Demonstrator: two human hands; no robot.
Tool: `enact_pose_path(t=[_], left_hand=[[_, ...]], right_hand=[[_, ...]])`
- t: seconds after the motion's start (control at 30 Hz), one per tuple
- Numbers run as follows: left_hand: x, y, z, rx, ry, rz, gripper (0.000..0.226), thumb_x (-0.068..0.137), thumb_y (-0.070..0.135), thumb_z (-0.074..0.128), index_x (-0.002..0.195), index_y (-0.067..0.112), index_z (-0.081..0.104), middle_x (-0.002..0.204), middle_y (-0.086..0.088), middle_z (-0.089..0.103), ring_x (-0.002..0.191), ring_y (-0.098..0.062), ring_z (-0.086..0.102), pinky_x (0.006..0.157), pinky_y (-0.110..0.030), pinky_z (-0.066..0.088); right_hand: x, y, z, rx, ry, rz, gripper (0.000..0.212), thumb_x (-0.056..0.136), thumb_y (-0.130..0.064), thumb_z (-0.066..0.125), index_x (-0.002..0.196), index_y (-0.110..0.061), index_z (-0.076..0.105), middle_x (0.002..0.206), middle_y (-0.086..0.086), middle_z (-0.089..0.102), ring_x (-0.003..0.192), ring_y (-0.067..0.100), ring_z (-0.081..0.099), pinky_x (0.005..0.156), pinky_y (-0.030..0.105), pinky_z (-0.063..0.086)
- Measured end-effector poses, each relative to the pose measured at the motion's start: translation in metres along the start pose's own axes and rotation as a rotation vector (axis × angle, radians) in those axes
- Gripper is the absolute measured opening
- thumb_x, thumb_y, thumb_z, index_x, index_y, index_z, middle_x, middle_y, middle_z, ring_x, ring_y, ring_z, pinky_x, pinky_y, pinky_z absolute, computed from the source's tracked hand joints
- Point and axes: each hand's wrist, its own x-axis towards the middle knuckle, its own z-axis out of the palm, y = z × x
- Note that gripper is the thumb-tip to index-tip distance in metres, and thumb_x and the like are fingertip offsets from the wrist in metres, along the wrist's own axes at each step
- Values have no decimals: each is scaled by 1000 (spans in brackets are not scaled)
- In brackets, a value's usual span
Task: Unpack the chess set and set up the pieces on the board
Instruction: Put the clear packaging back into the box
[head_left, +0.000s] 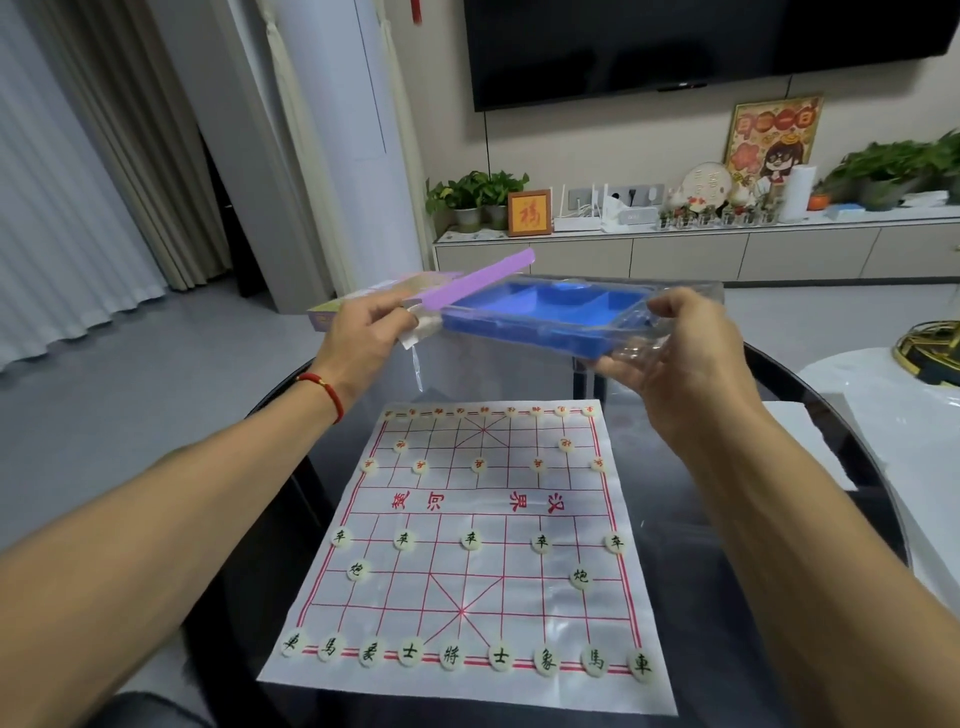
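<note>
I count one paper board on my tabletop, sixteen black-lettered pieces along its near edge, sixteen red-lettered pieces along its far edge, and one blue tray held up.

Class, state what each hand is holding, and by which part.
Left hand grips the purple box at its open end; right hand holds the blue tray by its right end.

The board lies on the worktop, pieces ranked along its near and far edges. The tray hangs above the board's far edge, a box to its left.
</note>
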Motion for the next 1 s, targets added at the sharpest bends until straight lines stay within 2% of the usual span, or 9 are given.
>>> enact_pose_path(t=[0.13, 0.27, 0.4, 0.47, 0.53, 0.7, 0.77, 0.9, 1.0], left_hand=[[-10, 1, 3, 63, 100, 81, 52, 80, 25, 59, 129, 13, 69, 129, 7, 68, 117, 3, 59, 106, -21, 45], [-19, -1, 1, 83, 219, 150, 53, 81, 24, 58, 131, 8, 66, 131, 0, 66, 107, 3, 60, 89, -4, 42], [-34, -4, -2, 73, 201, 238, 44, 88, 8, 57, 132, 8, 65, 139, -4, 61, 133, -6, 52, 103, -12, 42], [-43, -5, 0, 44, 186, 252, 46, 88, 7, 56, 133, 10, 65, 141, -2, 60, 137, -8, 48, 107, -18, 42], [-49, -3, 4, 35, 151, 263, 47, 88, 8, 56, 134, 11, 64, 142, -1, 59, 139, -7, 47, 108, -20, 41], [-59, 14, 13, 14, 90, 313, 48, 87, 1, 61, 134, 11, 63, 142, 0, 59, 140, -8, 46, 112, -22, 39], [-64, 19, 15, -47, 77, 320, 44, 89, -3, 63, 131, 10, 65, 138, -1, 63, 137, -9, 50, 111, -28, 43], [-70, 20, 11, -217, 68, 282, 35, 91, -3, 59, 124, 2, 69, 129, -5, 69, 131, -14, 57, 109, -49, 47], [-72, 19, 6, -240, 51, 274, 34, 88, -5, 59, 120, -4, 69, 127, -9, 70, 130, -17, 58, 110, -48, 46]], right_hand=[[-5, 15, 14, -53, -26, -11, 11, 94, -11, 49, 102, -10, 56, 126, 33, 59, 88, 41, 74, 67, 44, 64], [-4, 29, 25, -27, -125, -25, 16, 94, -7, 46, 97, -4, 62, 115, 29, 68, 103, 42, 70, 68, 44, 64], [-2, 37, 29, -62, -215, -55, 20, 94, -3, 44, 99, 0, 63, 97, 30, 68, 88, 35, 67, 73, 47, 61], [2, 43, 31, -89, -238, -65, 23, 92, -7, 49, 109, 5, 59, 99, 36, 63, 88, 36, 61, 85, 60, 57], [3, 52, 36, -74, -286, -36, 45, 87, -15, 55, 127, 7, 51, 102, 27, 58, 87, 36, 61, 97, 62, 50], [5, 68, 39, -155, -449, -12, 52, 100, -43, 56, 137, -5, 50, 123, 23, 66, 98, 31, 74, 81, 51, 61], [7, 65, 35, -273, -542, 9, 60, 97, -56, 53, 134, -9, 56, 126, 21, 66, 106, 31, 71, 84, 51, 60], [8, 60, 26, -240, -581, -20, 48, 99, -43, 56, 130, -6, 60, 124, 17, 69, 109, 35, 70, 88, 50, 59], [10, 58, 22, -63, -493, -92, 53, 94, -34, 66, 137, -8, 50, 123, 21, 69, 105, 38, 71, 87, 48, 60]])
